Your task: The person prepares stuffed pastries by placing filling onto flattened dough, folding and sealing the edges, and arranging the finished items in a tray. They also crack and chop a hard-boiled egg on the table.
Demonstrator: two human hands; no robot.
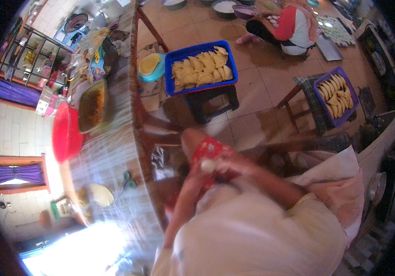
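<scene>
In front of my body, low over red patterned cloth, both hands are close together and slightly blurred. A small pale ball, perhaps dough [208, 165], is held in my left hand [199, 175]. My right hand [230, 165] is beside it, its fingers curled near the ball; whether it grips anything is unclear. Beyond my knees, a blue plastic tray [201, 90] holds rows of folded, half-moon pastries [206, 67] on a dark stool. On the table to my left lie a flat pale dough round [101, 195] and green-handled scissors [129, 180].
The table edge [138, 138] runs along my left, with a red basin [67, 132] and a container of orange filling [93, 107]. A purple tray of pastries [355, 100] rests on a cloth-covered stool at right. Another person [292, 27] sits on the floor ahead near basins.
</scene>
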